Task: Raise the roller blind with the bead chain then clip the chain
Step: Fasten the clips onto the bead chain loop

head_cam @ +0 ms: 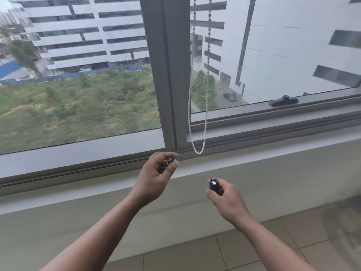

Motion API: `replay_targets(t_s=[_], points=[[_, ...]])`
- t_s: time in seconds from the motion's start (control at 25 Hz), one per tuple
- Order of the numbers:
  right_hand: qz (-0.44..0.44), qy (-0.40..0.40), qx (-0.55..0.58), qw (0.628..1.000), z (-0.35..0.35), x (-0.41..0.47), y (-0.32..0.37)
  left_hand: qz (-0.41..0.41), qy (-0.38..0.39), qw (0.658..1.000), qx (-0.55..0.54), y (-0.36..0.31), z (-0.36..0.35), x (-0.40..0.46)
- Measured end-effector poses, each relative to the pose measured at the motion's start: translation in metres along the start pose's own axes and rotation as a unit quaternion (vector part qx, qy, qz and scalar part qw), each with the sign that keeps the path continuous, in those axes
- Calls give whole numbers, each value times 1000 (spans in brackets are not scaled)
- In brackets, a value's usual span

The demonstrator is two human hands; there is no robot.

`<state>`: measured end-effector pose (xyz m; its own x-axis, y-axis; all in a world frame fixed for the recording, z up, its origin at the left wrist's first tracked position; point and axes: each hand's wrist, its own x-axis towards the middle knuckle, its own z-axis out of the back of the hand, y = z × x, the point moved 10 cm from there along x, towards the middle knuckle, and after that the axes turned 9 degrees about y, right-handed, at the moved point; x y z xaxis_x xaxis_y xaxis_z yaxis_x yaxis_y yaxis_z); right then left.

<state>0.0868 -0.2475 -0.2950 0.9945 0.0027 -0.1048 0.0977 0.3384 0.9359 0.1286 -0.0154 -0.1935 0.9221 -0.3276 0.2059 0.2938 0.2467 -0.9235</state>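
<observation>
The white bead chain [206, 118] hangs as a loose loop in front of the window, just right of the grey frame post [168, 75]; its lowest point is near the sill. No blind is in view. My left hand [156, 178] is below and left of the loop, pinching a small clip [170, 160] with wire handles between thumb and fingers. Lower on the right, my right hand [226, 198] grips a black clip [214, 185] that points upward. Neither hand touches the chain.
A black window handle [283, 101] lies on the lower frame of the right pane. The pale sill ledge [273, 151] runs across below the glass, with a wall under it and a tiled floor [254, 251] at the bottom right.
</observation>
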Motion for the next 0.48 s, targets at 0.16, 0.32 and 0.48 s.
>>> replay_targets(t_s=[0.16, 0.32, 0.48], points=[[43, 44, -36, 997, 1, 17, 21, -57, -9, 998, 0, -25, -7, 37], [68, 76, -47, 994, -20, 27, 40, -61, 52, 997, -5, -18, -23, 50], [97, 111, -64, 987, -42, 31, 54, -50, 129, 990, 34, 0, -37, 43]])
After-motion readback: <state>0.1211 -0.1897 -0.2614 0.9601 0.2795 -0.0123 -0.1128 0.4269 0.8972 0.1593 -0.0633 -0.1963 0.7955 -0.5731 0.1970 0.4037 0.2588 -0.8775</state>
